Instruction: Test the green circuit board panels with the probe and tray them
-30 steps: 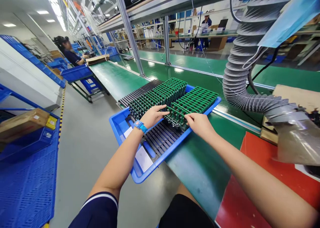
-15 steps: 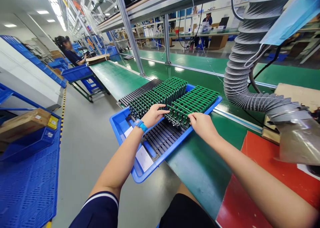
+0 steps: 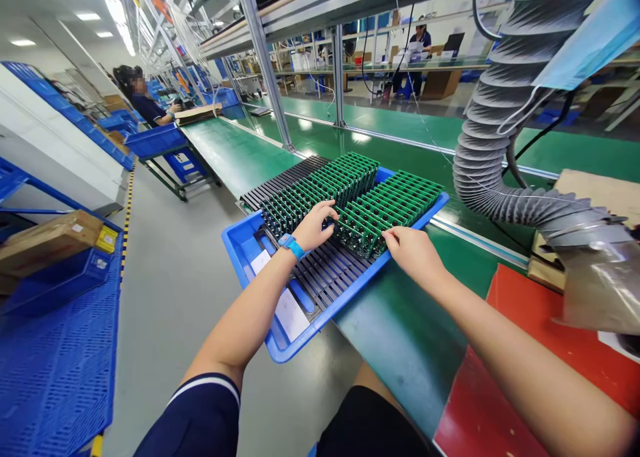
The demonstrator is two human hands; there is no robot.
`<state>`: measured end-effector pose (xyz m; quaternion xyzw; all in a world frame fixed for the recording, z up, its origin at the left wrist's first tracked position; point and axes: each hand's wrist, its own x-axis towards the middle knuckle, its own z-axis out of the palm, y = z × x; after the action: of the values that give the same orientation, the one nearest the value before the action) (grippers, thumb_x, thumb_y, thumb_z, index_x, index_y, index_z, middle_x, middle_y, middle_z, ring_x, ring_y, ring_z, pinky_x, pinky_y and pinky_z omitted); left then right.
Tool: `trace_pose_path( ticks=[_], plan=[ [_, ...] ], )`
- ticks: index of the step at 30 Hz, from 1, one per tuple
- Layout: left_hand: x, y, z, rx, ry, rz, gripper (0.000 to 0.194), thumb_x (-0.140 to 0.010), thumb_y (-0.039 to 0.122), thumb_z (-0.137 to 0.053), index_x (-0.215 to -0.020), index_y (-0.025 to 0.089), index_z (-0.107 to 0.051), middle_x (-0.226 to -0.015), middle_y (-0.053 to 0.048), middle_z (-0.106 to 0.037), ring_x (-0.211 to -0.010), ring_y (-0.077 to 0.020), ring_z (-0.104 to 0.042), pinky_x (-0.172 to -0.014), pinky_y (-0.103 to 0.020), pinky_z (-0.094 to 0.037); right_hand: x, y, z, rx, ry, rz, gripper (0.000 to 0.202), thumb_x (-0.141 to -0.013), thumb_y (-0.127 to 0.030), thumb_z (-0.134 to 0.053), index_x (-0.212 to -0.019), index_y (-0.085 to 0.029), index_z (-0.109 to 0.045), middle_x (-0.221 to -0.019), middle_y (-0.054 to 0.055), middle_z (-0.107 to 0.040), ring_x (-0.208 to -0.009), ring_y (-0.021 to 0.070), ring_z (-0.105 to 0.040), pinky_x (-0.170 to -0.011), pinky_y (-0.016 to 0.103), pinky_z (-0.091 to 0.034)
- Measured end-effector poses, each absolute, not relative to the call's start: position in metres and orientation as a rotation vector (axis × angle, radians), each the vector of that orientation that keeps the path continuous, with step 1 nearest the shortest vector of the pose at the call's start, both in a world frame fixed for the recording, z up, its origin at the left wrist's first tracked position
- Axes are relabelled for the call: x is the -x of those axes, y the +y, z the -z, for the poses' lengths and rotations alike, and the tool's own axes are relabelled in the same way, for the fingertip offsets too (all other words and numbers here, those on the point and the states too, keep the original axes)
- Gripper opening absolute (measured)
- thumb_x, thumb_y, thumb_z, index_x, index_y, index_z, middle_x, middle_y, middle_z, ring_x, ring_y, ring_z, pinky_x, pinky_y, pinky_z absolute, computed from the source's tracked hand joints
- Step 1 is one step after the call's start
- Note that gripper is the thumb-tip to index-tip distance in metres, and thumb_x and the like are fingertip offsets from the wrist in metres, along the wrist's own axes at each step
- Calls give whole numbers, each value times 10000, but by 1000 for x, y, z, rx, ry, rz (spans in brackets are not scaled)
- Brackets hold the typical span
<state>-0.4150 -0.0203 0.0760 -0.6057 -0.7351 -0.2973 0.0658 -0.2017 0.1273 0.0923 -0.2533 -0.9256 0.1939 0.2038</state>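
Observation:
Green circuit boards stand on edge in two rows in a blue tray. My left hand is at the left end of the nearest circuit board in the right row, its fingers curved and apart, gripping nothing that I can see. At that board's other end my right hand pinches the corner between thumb and fingertips. Under the boards lies a black slotted rack, its front slots bare. The left row of boards rises just beyond my left fingers.
Another black slotted rack lies behind the tray on the green bench. To the right are a red mat and a grey ribbed duct. White paper lies in the tray. A person sits far left beside a cart.
My left fingers have come away from the board's end and spread. The nearest board now sits closer to the row behind it. My right hand stays at its corner.

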Motion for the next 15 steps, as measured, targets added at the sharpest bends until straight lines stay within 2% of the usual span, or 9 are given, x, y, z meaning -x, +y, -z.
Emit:
trace_pose_path(
  ticks=[4,6,9,11,15],
  plan=[
    [405,-18,-78,1855,-2214,917,203,-805,59,-571,-972,172,-599,-1415,-140,-497,-1377,-263,-453,-1137,-506,-408,197,116,-98,648,-2506,-521,210,-944,-281,-541,-1021,-153,-687,-1066,151,-688,-988,292,-638,-828,361,-470],
    [400,-16,-79,1879,-2208,937,197,-815,73,-580,-981,175,-611,-1418,-137,-500,-1393,-255,-437,-1150,-492,-397,196,110,-98,551,-2541,-592,185,-927,-289,-585,-1029,-171,-685,-996,111,-707,-941,260,-655,-824,334,-480],
    [396,-13,-79,1877,-2213,989,198,-823,85,-589,-998,172,-620,-1439,-141,-478,-1425,-259,-393,-1172,-495,-367,199,107,-95,494,-2591,-727,138,-892,-227,-630,-1015,-189,-679,-785,22,-711,-741,195,-671,-722,283,-490],
    [396,-11,-77,1850,-2230,1037,205,-818,92,-602,-1008,165,-622,-1466,-154,-444,-1439,-278,-367,-1183,-517,-341,204,108,-93,549,-2574,-780,123,-892,-201,-618,-1002,-175,-665,-724,7,-696,-680,184,-659,-677,279,-482],
    [395,-7,-71,1800,-2270,1148,267,-789,74,-610,-1042,159,-615,-1476,-159,-425,-1451,-282,-344,-1198,-523,-314,211,112,-93,630,-2556,-877,69,-881,-239,-634,-854,-175,-634,-648,-5,-666,-591,166,-627,-581,260,-460]
  ],
)
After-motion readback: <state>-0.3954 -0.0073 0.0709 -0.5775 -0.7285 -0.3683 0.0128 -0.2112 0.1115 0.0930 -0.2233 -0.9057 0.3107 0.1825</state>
